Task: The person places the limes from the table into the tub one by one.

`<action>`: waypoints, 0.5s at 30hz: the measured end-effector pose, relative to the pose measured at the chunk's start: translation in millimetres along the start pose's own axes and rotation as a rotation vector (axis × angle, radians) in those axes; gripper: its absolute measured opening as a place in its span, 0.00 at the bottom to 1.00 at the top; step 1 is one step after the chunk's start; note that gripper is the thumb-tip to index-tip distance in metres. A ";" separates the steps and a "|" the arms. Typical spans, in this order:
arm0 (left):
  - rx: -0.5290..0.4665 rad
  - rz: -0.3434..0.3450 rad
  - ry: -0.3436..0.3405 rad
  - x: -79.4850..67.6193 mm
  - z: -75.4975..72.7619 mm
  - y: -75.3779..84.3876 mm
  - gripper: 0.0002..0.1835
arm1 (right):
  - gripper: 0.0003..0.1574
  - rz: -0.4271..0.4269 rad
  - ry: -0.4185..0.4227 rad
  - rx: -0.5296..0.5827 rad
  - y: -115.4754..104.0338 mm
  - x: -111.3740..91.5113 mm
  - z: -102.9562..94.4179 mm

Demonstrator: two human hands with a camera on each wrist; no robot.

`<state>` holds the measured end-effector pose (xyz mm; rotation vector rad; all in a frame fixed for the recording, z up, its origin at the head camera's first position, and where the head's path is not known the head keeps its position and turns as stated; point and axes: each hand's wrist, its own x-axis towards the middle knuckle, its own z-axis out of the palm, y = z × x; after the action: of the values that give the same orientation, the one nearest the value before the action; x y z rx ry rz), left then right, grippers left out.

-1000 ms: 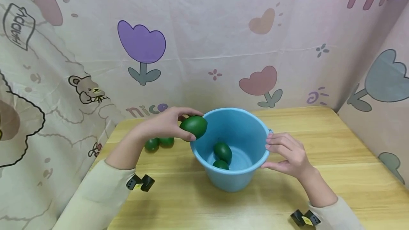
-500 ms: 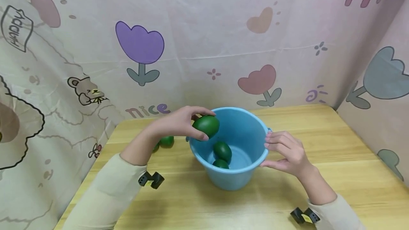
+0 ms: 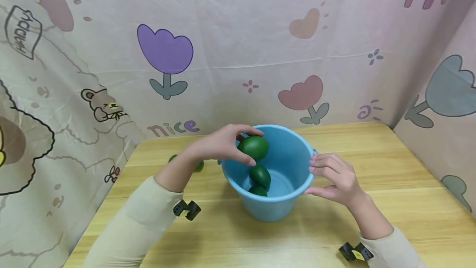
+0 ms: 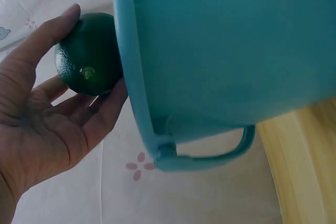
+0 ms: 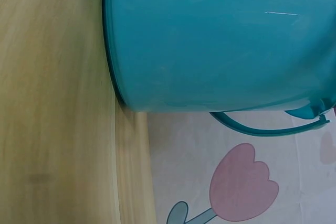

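My left hand (image 3: 224, 144) holds a glossy dark green oval fruit (image 3: 253, 148), avocado-like, between thumb and fingers over the left part of a light blue bucket (image 3: 269, 210). In the left wrist view the fruit (image 4: 86, 56) shows a pale stem end, and the hand (image 4: 47, 114) is beside the bucket's rim (image 4: 131, 61). Two more of these green fruits (image 3: 260, 177) lie inside on the bottom. At the right rim, my right hand (image 3: 336, 177) grips the bucket with fingers and thumb; the right wrist view shows just the bucket's outer wall (image 5: 220, 40).
Left of the bucket, more green fruits (image 3: 199, 166) lie on the wooden table (image 3: 390, 177), partly hidden by the left forearm. A handle (image 4: 220, 156) hangs at the bucket's side. Behind stands a printed cloth (image 3: 230, 32).
My left hand has moved right with the green fruit, from the bucket's left rim to over its opening. The right hand and the bucket have stayed in place.
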<state>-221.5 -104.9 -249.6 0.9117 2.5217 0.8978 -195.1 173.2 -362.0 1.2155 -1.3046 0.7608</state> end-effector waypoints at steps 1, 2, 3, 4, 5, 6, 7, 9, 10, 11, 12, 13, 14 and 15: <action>-0.013 0.012 -0.005 1.2 1.1 0.5 0.36 | 0.32 -0.001 0.000 0.001 0.0 -0.2 0.0; -0.031 0.021 -0.011 2.1 2.0 1.0 0.37 | 0.32 -0.003 0.000 0.001 0.1 -0.3 0.1; -0.049 0.028 -0.013 2.8 2.7 1.2 0.38 | 0.32 -0.004 -0.001 0.001 0.1 -0.4 0.1; -0.065 0.033 -0.014 3.3 3.1 1.2 0.39 | 0.32 -0.005 -0.001 0.002 0.1 -0.5 0.2; -0.081 0.037 -0.013 3.5 3.4 1.1 0.40 | 0.32 -0.006 -0.002 0.003 0.2 -0.5 0.3; -0.099 0.037 -0.011 3.6 3.5 1.0 0.41 | 0.32 -0.006 -0.003 0.005 0.3 -0.4 0.3; -0.109 0.035 -0.005 3.5 3.4 0.8 0.42 | 0.32 -0.007 -0.004 0.004 0.4 -0.3 0.3; -0.119 0.031 0.004 3.1 3.0 0.4 0.43 | 0.32 -0.006 -0.005 0.000 0.7 -0.2 0.2; -0.123 0.029 0.006 3.1 2.9 -0.1 0.43 | 0.32 -0.007 -0.005 -0.001 1.0 -0.1 0.1; -0.128 0.027 0.007 3.0 2.8 -0.7 0.44 | 0.32 -0.007 -0.004 -0.001 1.1 -0.1 -0.1; -0.133 0.023 0.012 2.9 2.4 -1.3 0.44 | 0.32 -0.008 -0.004 -0.002 1.3 0.1 0.0; -0.134 0.021 0.017 2.7 2.1 -2.1 0.44 | 0.32 -0.008 -0.003 -0.003 1.4 0.1 0.1; -0.134 0.020 0.022 2.5 1.8 -3.0 0.44 | 0.32 -0.008 -0.003 -0.002 1.6 0.2 0.2; -0.134 0.018 0.030 2.4 1.5 -3.9 0.44 | 0.32 -0.007 -0.003 -0.002 1.7 0.1 0.2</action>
<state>-224.4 -104.9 -253.5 0.8866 2.4470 1.0789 -196.8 173.5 -361.5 1.2195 -1.3027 0.7523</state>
